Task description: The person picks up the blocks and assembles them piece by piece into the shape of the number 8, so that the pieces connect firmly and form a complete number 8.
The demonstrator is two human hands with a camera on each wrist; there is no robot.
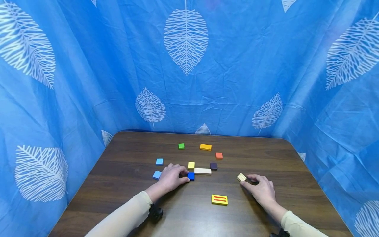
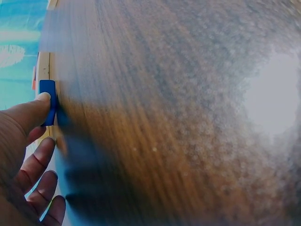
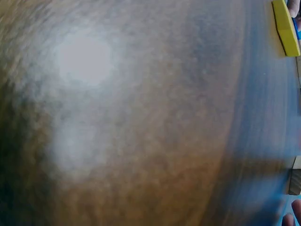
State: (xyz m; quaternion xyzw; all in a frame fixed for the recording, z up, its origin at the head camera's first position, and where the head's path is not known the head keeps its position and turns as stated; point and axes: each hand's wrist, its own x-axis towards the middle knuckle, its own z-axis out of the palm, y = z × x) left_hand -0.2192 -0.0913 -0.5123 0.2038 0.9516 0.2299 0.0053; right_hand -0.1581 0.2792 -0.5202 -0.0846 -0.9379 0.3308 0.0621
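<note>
My left hand (image 1: 172, 176) pinches a dark blue square block (image 1: 190, 176) between thumb and forefinger. In the left wrist view the thumb presses on that blue block (image 2: 47, 101), and the other fingers curl loosely below. The blue block lies at the near left end of a long cream block (image 1: 202, 171), just below a yellow square block (image 1: 191, 165). Off to the right, my right hand (image 1: 262, 190) holds a small beige block with lines on top (image 1: 241, 177) by thumb and forefinger. Only fingertips (image 3: 296, 209) of that hand show in the right wrist view.
A yellow block with red stripes (image 1: 219, 199) lies nearest the front. Two light blue blocks (image 1: 159, 161) sit left. Around the middle and back are dark purple (image 1: 213, 166), red-orange (image 1: 219, 155), orange (image 1: 205, 147) and green (image 1: 181, 146) blocks. A blue curtain (image 1: 231, 82) hangs around the wooden table (image 1: 124, 168).
</note>
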